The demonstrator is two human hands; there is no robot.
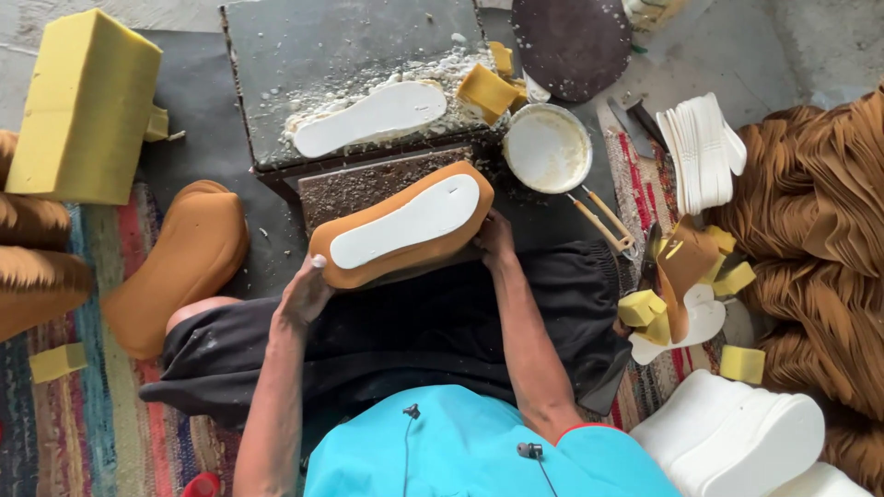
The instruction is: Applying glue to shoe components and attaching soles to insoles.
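Two hands hold one piece here: your left hand [304, 293] cups the heel end of the tan sole piece [402, 225] and your right hand [495, 239] grips the toe end, both closed on its edges, so the piece hangs tilted above your lap, just in front of the dark counter [304, 55]. A white insole [405, 221] lies pressed on its upper face, and the tan margin looks wider at the toe than along the sides. To do this well, keep your fingers on the rim, off the white face, and press from the middle outward so the insole beds flat; check the margin before it sets, I would judge. A second white insole [368, 118] lies on the counter amid white smears, beside a yellow sponge block [486, 92]. The white paste bowl [547, 147] sits just right of the counter's corner, near your right hand. A stack of white insoles [704, 152] stands further right.
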